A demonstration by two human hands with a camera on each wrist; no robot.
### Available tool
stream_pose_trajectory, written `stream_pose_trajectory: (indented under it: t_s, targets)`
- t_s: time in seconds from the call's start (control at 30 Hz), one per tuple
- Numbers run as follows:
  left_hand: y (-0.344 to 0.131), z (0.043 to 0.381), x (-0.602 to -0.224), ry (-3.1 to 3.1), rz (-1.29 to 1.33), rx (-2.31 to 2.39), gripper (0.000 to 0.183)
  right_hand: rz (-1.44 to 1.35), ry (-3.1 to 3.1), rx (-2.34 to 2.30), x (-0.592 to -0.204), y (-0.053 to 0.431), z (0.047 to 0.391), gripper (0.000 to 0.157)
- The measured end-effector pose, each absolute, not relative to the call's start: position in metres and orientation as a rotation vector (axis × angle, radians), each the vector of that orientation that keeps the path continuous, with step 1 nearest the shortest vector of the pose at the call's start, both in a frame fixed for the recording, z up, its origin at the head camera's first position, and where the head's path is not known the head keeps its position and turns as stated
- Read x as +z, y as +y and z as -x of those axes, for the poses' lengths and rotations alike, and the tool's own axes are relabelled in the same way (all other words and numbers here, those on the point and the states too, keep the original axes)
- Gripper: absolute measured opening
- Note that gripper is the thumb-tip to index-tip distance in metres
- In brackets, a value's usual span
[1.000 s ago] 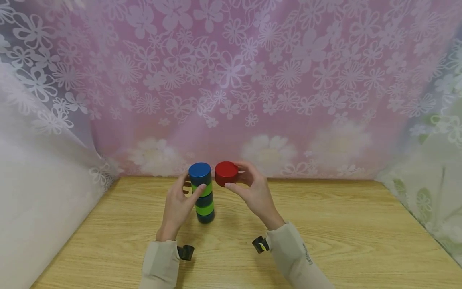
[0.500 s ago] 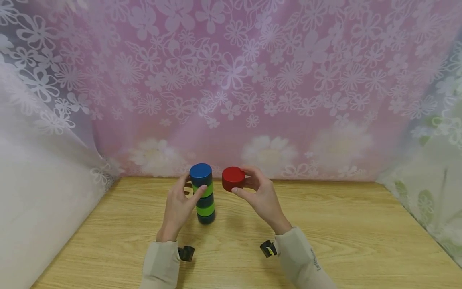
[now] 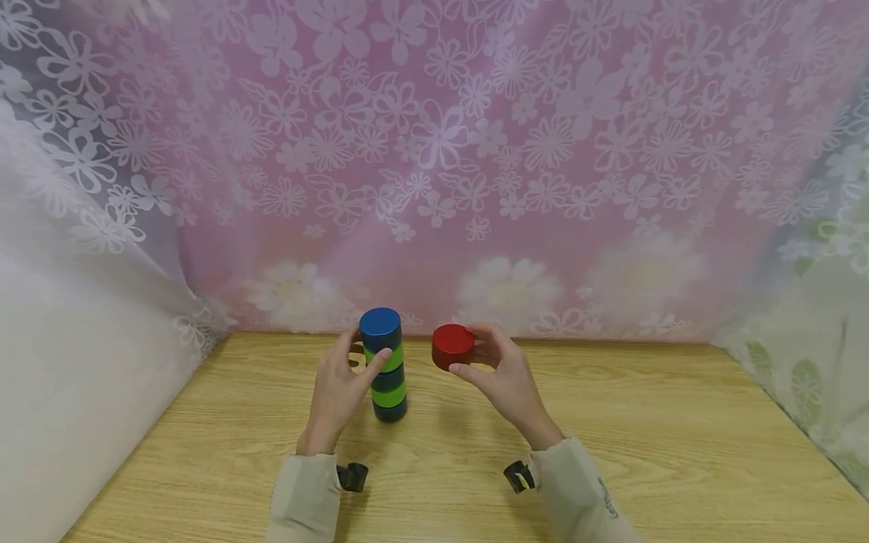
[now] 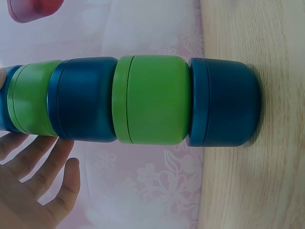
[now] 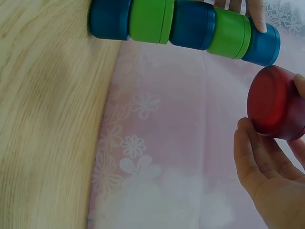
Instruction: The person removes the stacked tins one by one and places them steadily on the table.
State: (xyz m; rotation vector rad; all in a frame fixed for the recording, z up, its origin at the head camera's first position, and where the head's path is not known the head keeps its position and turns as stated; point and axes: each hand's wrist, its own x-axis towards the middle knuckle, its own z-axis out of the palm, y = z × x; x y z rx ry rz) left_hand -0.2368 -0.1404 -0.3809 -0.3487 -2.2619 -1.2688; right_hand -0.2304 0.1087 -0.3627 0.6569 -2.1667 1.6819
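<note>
A tower of several round lidded tins, blue and green by turns, stands upright on the wooden table with a blue tin on top. My left hand holds its upper part, thumb in front on the upper green tin and fingers behind, partly hidden. In the left wrist view, the fingers lie against the upper tins. To the right, a red round tin is in the air, pinched between the thumb and fingers of my right hand. The right wrist view shows its flat base, apart from the tower.
The wooden table runs back to a pink curtain with white flowers. Pale cloth hangs at the left and right sides. Each wrist carries a small black camera.
My right hand has carried the red tin rightward and slightly down in the head view, widening the gap to the tower. My left hand stays on the tower, which keeps its place.
</note>
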Motion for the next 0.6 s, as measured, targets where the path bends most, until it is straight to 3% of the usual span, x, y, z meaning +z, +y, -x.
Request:
stream_pose_trajectory:
  t_s: [0.6]
  targets:
    - [-0.14,0.237,-0.381,-2.266,0.341,-1.266,0.061,-0.601,-2.245,1.658,-0.378,0.124,0.229,0.054]
